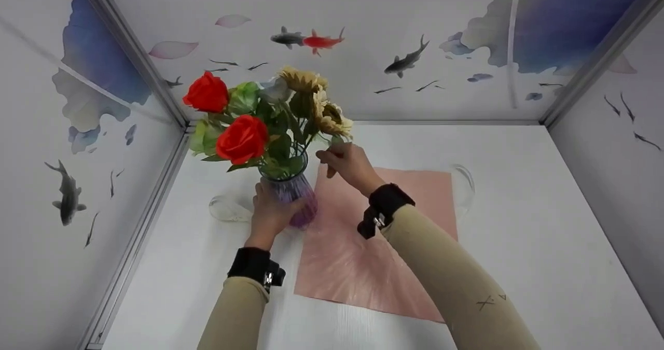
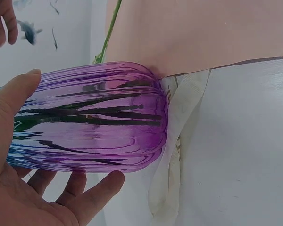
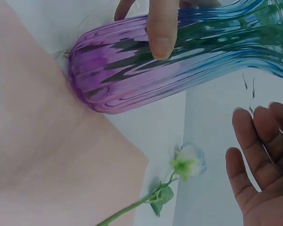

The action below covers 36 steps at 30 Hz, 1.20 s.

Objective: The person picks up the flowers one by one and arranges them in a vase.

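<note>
My left hand grips a ribbed glass vase, blue at the neck and purple at the base, with the thumb across its side. Dark stems show inside the glass. Out of the vase rise red roses, yellow-beige sunflowers and green leaves. To the right of the vase's mouth, below the sunflowers, is my right hand. Its fingers are loosely bent, with nothing seen in them; its thumb is hidden in the right wrist view. A pale rose on a green stem lies apart from the vase.
A pink sheet lies on the white table, its left edge by the vase base. White ribbon loops lie left of the vase, and another pale loop at the sheet's right. Printed walls enclose the back and sides.
</note>
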{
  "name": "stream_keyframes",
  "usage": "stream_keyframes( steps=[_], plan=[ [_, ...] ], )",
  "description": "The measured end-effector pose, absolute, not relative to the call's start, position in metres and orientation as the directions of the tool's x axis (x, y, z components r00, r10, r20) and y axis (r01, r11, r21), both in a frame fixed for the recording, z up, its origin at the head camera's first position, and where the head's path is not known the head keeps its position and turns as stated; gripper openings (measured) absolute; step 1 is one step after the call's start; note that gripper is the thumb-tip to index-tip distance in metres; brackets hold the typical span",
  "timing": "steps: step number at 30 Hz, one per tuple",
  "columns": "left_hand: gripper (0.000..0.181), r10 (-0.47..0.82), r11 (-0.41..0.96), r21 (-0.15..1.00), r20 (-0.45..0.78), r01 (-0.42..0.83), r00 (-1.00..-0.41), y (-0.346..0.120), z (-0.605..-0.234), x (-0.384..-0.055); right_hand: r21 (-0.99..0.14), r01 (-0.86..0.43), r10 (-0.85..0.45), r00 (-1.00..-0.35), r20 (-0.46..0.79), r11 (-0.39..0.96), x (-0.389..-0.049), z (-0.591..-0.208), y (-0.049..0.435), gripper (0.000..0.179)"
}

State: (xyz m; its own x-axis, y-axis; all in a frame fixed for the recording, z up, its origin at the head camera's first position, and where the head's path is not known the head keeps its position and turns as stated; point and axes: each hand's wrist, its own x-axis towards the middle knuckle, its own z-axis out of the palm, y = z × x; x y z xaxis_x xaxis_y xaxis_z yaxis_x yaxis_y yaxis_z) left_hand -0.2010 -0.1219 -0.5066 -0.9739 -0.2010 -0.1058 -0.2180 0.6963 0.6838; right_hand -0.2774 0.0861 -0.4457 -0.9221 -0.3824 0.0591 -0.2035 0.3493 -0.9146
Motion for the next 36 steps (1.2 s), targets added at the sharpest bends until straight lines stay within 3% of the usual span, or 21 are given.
stream_keyframes(
  steps=[10, 22, 30, 36],
  plan=[
    [0.111, -0.204, 0.705, 0.676, -0.098, -0.215, -0.974, -0.122, -0.506, -0.200, -0.858, -0.186, -0.318, -0.948, 0.028, 0.479, -0.279, -0.466, 0.120, 0.019],
    [0.112, -0.224, 0.684, 0.681, -0.147, -0.263, -0.963, -0.122, -0.505, -0.201, -0.713, -0.183, -0.265, -0.964, -0.004, 0.677, -0.267, -0.503, 0.158, 0.028],
    [0.111, -0.221, 0.690, 0.676, -0.143, -0.258, -0.965, -0.122, -0.506, -0.203, -0.550, -0.082, -0.201, -0.967, -0.160, 0.831, -0.256, -0.530, 0.167, 0.038],
    [0.111, -0.225, 0.689, 0.676, -0.141, -0.260, -0.964, -0.121, -0.505, -0.203, -0.503, -0.047, -0.190, -0.953, -0.237, 0.863, -0.250, -0.550, 0.171, 0.037]
  ],
)
